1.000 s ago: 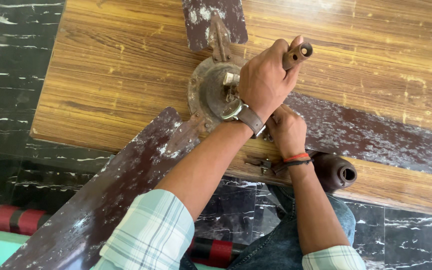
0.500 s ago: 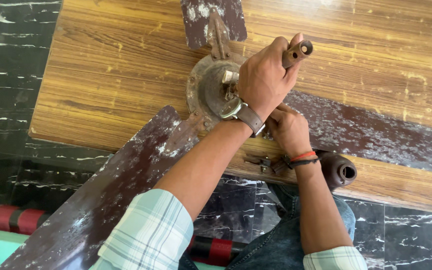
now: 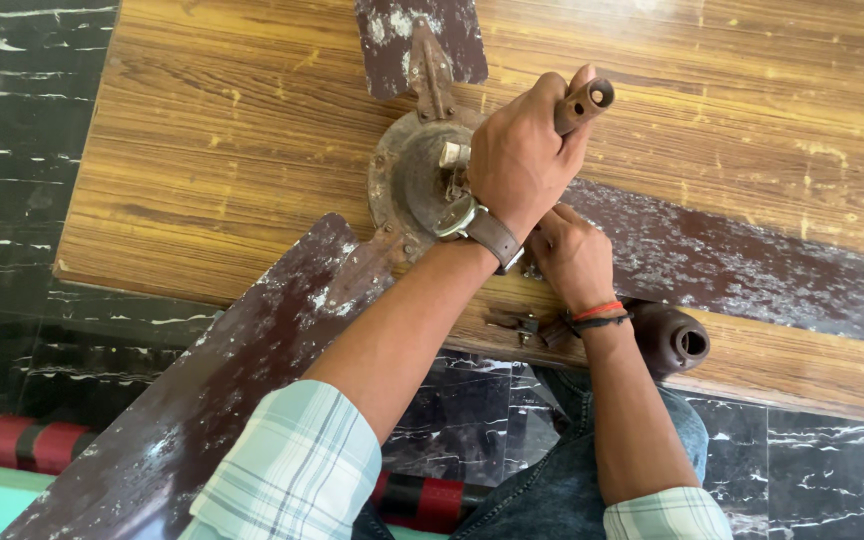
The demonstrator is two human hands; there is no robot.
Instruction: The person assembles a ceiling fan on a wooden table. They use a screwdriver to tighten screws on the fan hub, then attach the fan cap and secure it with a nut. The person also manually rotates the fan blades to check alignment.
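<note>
the left hand (image 3: 522, 160) is curled into a tight grip, wrist bent, forearm stretched forward; the right hand (image 3: 572, 255) sits just beneath it, fingers tucked under.

one old ceiling fan (image 3: 407, 185) lies on one wooden table (image 3: 202, 150). it has three brown, flaking blades: one blade (image 3: 420, 35) beyond the fingers, one long blade (image 3: 732, 265) running off to the side of the fingers, and one large blade (image 3: 222, 390) reaching back under the forearm. one round rusty motor hub (image 3: 402, 190) sits just beside the fingers. one brown rod (image 3: 582, 103) is wrapped by the fingers of one hand. two hands are in view: the left hand (image 3: 522, 155) and the right hand (image 3: 572, 255). one wristwatch (image 3: 477, 225), two thin wrist bands (image 3: 597, 315), one brown cup-shaped cover (image 3: 672, 340) near the wrist, one small dark metal piece (image 3: 514, 323) at the table edge.
</note>
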